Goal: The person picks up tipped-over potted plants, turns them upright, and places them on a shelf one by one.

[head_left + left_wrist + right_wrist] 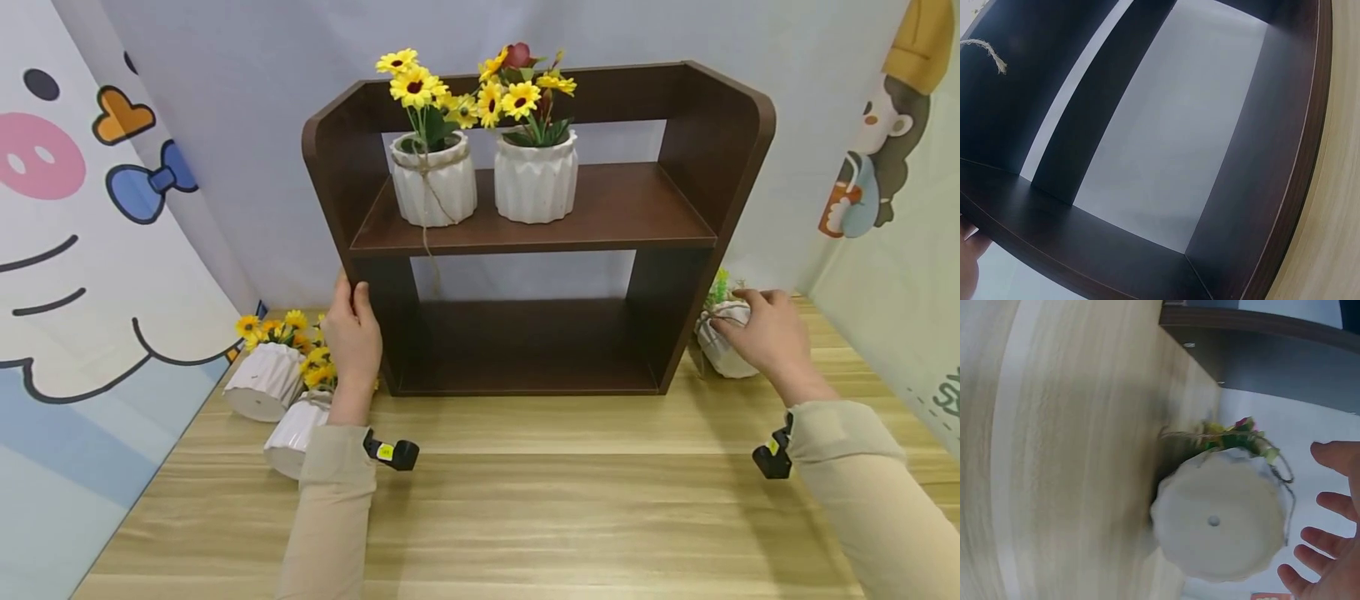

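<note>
My left hand [354, 337] touches the left side panel of a dark brown two-tier shelf [532, 346], its fingers at the outer face. In the left wrist view only part of that hand [967, 262] shows beyond the panel. On the right, my right hand [772, 333] reaches over a white fluted flowerpot [726, 340] lying tipped beside the shelf, with green sprigs and twine. The right wrist view shows the pot's base [1219, 515] facing the camera, with the fingers [1325, 540] spread and apart from it.
Two white pots with yellow flowers, the left one [435, 187] tied with twine and the right one [536, 183], stand on the upper tier. Two more, a farther pot [264, 379] and a nearer pot [292, 437], lie tipped left of the shelf on the wooden table [555, 508].
</note>
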Demonstrator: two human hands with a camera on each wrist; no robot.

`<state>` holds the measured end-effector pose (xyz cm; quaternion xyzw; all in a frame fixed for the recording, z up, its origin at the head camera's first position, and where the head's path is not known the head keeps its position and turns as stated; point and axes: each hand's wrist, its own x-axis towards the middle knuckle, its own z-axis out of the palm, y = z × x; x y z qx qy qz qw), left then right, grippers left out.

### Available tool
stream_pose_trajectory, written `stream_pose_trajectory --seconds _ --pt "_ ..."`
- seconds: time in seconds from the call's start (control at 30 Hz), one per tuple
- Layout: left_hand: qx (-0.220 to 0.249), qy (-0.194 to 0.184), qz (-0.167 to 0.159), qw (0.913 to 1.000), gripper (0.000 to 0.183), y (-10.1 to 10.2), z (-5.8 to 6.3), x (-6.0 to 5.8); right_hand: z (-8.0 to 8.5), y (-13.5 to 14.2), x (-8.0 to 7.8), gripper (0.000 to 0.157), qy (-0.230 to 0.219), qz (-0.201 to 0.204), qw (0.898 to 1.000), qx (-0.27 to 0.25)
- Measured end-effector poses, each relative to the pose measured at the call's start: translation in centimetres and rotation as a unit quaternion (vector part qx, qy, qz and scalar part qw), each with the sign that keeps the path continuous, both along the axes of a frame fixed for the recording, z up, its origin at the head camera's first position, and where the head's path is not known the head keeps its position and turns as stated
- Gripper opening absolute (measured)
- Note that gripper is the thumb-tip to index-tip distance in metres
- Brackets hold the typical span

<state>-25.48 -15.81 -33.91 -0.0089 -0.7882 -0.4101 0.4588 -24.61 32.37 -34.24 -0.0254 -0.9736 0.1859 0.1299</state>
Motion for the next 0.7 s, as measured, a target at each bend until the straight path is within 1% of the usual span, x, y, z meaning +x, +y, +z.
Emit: stream_pose_trajectory --seconds 0.17,0.33,0.57,0.7 --pt "-0.001 0.003 0.002 1.0 0.04 0.0 0.0 0.0 -0.7 0.2 -0.6 0.075 -0.031 -0.009 0.999 0.021" --pt "-0.004 0.009 0.008 0.9999 0.038 -0.1 0.0 -0.1 -1.0 0.1 -1.3 0.088 -0.058 -0.017 0.997 0.04" --pt "0.002 0.01 0.009 0.9999 0.036 0.0 -0.1 -0.2 -1.1 -0.3 -1.6 0.089 -0.087 -0.017 0.995 0.042" --pt "-0.001 0.005 0.007 1.0 0.038 0.0 -0.1 -0.1 -1.2 -0.2 -1.7 0.089 -0.103 -0.019 0.993 0.055"
